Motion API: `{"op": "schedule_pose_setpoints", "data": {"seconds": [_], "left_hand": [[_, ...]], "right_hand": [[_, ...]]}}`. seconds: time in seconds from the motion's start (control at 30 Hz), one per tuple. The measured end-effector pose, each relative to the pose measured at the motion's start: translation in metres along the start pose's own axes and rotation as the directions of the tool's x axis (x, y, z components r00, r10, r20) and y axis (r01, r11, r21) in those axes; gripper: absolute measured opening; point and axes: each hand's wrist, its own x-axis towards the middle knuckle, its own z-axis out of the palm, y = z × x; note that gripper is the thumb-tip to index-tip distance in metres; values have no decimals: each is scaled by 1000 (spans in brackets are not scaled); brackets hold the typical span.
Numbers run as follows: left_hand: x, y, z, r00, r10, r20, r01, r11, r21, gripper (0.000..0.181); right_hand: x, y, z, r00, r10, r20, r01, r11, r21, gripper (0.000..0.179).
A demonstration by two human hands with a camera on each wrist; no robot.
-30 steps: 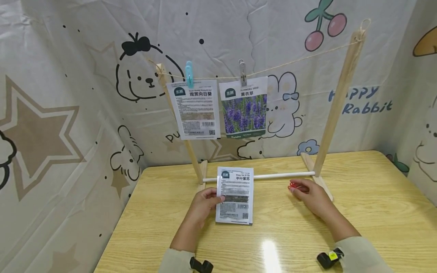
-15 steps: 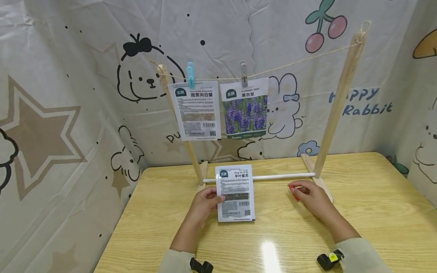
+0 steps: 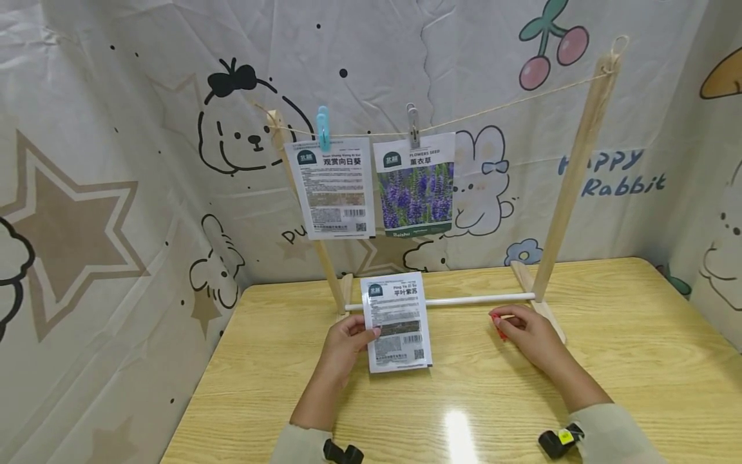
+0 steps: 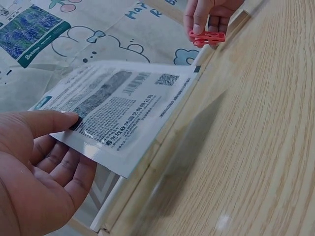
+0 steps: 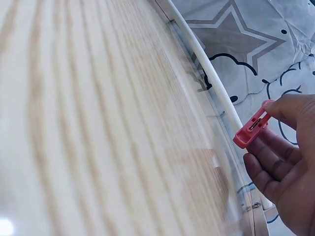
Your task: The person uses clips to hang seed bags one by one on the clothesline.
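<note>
My left hand (image 3: 346, 345) pinches the left edge of a white seed packet (image 3: 397, 309), thumb on the printed face and fingers behind. The left wrist view shows the packet (image 4: 142, 110) tilted above the table, its shadow falling on the wood. On the right, my right hand (image 3: 524, 332) pinches a small red clothespin (image 3: 499, 327) between thumb and fingers. That clothespin (image 5: 251, 129) shows its metal spring in the right wrist view. Two more packets hang from a string: a white text-side one (image 3: 335, 187) under a blue clothespin (image 3: 323, 128), and a lavender one (image 3: 415, 187) under a grey clothespin (image 3: 413, 125).
The string (image 3: 516, 98) runs between two wooden posts, the left one (image 3: 327, 267) and the taller-looking right one (image 3: 574, 180). A white rod (image 3: 481, 299) joins their feet low over the wooden table (image 3: 637, 348). A printed curtain (image 3: 371, 38) stands behind.
The left hand has raised the seed packet slightly, away from me, and tilted it a little to the left. The red clothespin has turned in the right hand's fingers to point downward.
</note>
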Motion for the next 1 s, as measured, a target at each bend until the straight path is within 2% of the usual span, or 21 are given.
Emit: {"op": "schedule_pose_setpoints", "data": {"seconds": [0.47,1.0], "left_hand": [[-2,2,3,999,0,-36,1,1000,26,30],[-3,3,4,999,7,-37,-6,1000,25,29]], "right_hand": [[-1,-1,-1,1000,-15,-13,15,1000,16,28],[-1,-3,-1,1000,-17,-17,18,998,68,28]]}}
